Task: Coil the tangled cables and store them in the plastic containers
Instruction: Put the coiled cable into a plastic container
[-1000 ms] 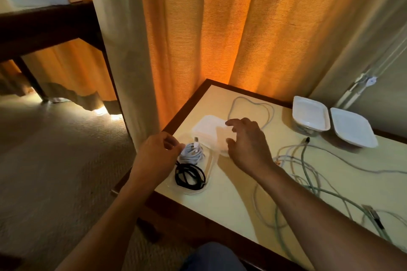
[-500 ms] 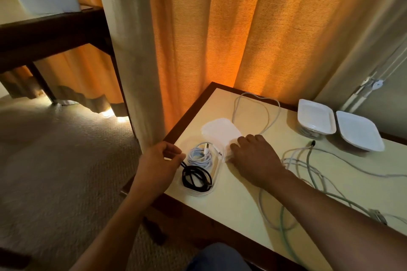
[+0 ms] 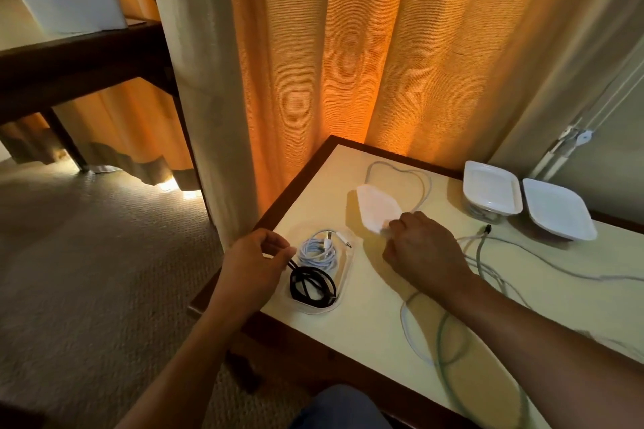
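Observation:
A clear plastic container stands at the table's front left corner. Inside it lie a coiled white cable and a coiled black cable. My left hand grips the container's left rim with curled fingers. To the right of the container, my right hand pinches the near corner of the white lid, which is tilted above the table. Loose grey and white cables lie tangled behind my right forearm. A white cable loop lies behind the lid.
Two more containers with white lids stand at the table's back right. Orange curtains hang right behind the table. To the left there is carpet floor and a dark side table with a white box.
My right hand has slid from the top of the flat lid to its near corner, and the lid is now tilted. My left hand stays at the container's rim.

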Tool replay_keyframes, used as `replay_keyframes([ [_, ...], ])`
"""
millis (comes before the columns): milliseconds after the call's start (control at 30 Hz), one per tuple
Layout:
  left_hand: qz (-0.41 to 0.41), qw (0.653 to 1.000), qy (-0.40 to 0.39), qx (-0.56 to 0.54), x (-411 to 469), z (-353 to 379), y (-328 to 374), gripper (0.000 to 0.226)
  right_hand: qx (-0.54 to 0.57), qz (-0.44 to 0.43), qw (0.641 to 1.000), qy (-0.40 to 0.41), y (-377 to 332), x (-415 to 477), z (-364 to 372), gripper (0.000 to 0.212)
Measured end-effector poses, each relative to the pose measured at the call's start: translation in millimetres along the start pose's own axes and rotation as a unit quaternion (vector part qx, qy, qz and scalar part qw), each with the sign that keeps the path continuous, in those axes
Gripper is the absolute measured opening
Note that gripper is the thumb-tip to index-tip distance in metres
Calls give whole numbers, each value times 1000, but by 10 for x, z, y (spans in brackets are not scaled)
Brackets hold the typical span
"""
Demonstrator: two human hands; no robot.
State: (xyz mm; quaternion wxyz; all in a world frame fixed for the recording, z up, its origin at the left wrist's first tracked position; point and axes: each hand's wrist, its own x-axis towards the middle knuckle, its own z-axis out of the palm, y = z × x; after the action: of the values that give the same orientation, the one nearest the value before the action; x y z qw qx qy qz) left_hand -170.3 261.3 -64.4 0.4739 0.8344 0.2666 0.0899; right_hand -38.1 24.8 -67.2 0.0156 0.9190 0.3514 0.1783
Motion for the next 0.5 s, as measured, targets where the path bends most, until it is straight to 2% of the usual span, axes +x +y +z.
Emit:
replay_keyframes([
  [67, -2, 1000, -4, -3, 7, -9, 21, 7, 88, 99, 990, 39, 0, 3, -110, 10],
  [133, 5, 1000, 7, -15, 9, -43, 53, 7, 174, 168, 965, 99, 7, 28, -283, 12],
  [233, 41, 998, 30, -37, -5, -135, 179, 6, 256, 200, 923, 205, 42, 85, -577, 14],
  [300, 79, 995, 29, -53, -23, -216, 320, 12, 293, 202, 901, 250, 87, 139, -769, 26],
  [367, 116, 990, 16, -84, -35, -302, 468, 24, 322, 209, 893, 235, 131, 226, -922, 35],
  [500, 147, 984, -30, -91, 4, -372, 620, 32, 397, 212, 890, 71, -8, 367, -1045, 38],
])
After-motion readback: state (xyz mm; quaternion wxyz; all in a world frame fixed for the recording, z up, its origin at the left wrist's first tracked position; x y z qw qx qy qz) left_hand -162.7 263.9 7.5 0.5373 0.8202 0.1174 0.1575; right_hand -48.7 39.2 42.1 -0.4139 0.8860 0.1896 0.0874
